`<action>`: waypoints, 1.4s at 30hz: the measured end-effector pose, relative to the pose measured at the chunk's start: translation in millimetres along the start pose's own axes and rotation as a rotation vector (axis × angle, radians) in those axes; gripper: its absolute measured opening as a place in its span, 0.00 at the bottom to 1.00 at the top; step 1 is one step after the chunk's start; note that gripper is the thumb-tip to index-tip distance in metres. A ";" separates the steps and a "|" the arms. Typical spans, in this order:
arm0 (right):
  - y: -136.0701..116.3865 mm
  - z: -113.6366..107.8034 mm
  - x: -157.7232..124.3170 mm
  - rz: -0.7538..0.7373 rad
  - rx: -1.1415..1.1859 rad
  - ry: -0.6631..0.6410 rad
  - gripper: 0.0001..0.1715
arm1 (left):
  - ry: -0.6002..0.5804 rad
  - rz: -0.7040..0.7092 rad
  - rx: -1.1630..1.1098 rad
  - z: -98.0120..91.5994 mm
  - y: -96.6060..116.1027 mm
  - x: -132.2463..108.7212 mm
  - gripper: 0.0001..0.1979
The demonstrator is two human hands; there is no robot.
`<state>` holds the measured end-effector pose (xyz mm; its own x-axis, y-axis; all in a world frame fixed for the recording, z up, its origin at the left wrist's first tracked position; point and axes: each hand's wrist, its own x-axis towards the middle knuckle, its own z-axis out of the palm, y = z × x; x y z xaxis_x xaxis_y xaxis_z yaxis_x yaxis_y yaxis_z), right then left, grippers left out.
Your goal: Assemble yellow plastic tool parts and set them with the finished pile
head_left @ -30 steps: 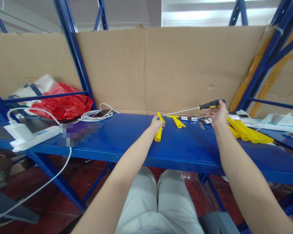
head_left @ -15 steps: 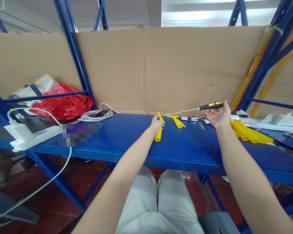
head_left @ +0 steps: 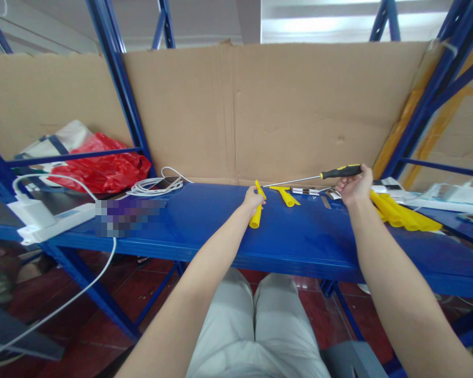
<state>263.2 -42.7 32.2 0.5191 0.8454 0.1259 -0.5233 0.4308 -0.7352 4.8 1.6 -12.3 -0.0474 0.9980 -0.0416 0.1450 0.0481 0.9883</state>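
My left hand (head_left: pixel 252 199) is closed around a yellow plastic tube (head_left: pixel 255 219) with a flared lower end, held over the blue shelf. A screwdriver (head_left: pixel 340 171) with a black and yellow handle lies nearly level in my right hand (head_left: pixel 356 188), whose fingers are closed at the handle's end. Its long metal shaft points left, and the tip reaches the yellow tube beside my left fingers. Whether the tip is in the tube or only touches it, I cannot tell. Behind, another yellow piece (head_left: pixel 287 198) with a branched shape lies on the shelf.
Several yellow tubes (head_left: pixel 407 215) lie at the right by a white power strip (head_left: pixel 437 202). Small black-and-white pieces (head_left: pixel 305 191) and a flat metal strip (head_left: pixel 326 202) lie near the cardboard wall (head_left: pixel 299 115). Leftward are a coiled white cable (head_left: pixel 153 186), a red bag (head_left: pixel 106 165) and a plugged-in charger (head_left: pixel 29 212).
The screwdriver handle has turned a little in my right hand, and the fingers have shifted and curled around its end. My left hand and the yellow tube stay in place.
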 end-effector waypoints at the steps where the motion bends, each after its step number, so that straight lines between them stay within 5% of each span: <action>1: 0.1 0.1 -0.2 0.001 0.005 0.008 0.19 | -0.001 0.002 0.002 0.0 -0.1 -0.1 0.27; 33: 5.4 -10.5 18.8 -0.054 -0.107 0.026 0.23 | 0.053 0.039 0.016 -1.2 1.5 -1.1 0.28; 42: -1.9 -0.4 -0.9 0.024 -0.066 0.032 0.21 | 0.104 0.105 0.067 -2.0 -1.5 5.1 0.27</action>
<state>263.9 -44.3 33.3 0.5291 0.8441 0.0874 -0.4907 0.3883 -0.7800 2.4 6.5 -13.7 -0.1301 0.9882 0.0808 0.2198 -0.0507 0.9742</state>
